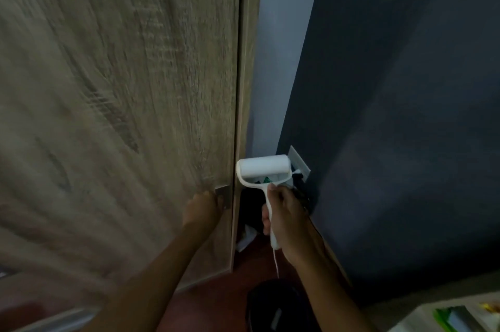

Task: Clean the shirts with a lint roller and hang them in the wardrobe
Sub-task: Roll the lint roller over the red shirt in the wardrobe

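A tall wooden wardrobe door [121, 115] fills the left of the view, blurred. My left hand [201, 208] grips the small metal handle [223, 195] at the door's right edge. My right hand [285, 219] holds a white lint roller [263, 169] by its handle, roll upward, just right of the door edge. A thin white loop hangs from the roller's handle end. No shirt is visible.
A dark blue wall [405, 115] stands at the right, with a white socket plate [297, 162] behind the roller. A narrow dark gap lies between wardrobe and wall. A dark round object [273, 304] sits on the reddish floor below. A surface with green items [454, 318] is at the bottom right.
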### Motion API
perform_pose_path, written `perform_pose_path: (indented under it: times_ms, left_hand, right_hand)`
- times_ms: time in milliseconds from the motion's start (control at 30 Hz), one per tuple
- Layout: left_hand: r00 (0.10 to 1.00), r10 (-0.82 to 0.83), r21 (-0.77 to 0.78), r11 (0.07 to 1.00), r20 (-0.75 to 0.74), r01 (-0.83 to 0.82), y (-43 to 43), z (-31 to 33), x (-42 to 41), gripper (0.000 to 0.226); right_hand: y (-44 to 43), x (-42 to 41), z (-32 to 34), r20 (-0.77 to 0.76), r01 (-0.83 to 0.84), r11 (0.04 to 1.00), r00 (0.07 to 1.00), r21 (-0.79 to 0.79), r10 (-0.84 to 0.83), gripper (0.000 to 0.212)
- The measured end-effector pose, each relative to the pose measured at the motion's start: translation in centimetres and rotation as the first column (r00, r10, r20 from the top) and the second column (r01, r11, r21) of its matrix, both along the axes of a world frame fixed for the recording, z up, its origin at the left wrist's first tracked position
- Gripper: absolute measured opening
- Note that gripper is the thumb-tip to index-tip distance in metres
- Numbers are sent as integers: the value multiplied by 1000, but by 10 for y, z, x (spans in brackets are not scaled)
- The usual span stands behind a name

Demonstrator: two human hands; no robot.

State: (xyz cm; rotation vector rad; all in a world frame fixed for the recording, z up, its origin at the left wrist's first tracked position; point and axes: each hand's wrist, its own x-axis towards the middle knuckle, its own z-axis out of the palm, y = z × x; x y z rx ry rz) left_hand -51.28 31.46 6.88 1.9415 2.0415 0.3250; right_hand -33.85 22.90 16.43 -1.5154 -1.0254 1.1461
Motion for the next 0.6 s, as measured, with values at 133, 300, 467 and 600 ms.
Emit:
perform_pose_path:
  times_ms: [133, 300, 467, 600]
  left_hand:
    - [991, 52, -5, 999, -124, -53, 12, -5, 13, 34]
    - [975, 74, 14, 997, -209, -73, 15, -13, 18, 32]
    - [962, 141, 35, 990, -233, -137, 11, -18, 16, 34]
    - [943, 209, 52, 978, -258, -202, 4, -16, -4, 34]
  right_hand:
    - [3, 9, -3, -26, -48, 999, 999, -12, 48, 32]
    - [10, 16, -7, -58, -97, 995, 994, -6, 97, 33]
    - [11, 14, -11, -71, -172, 985, 982, 9, 172, 35]
    - [11, 4, -13, -78, -225, 974, 971, 20, 226, 35]
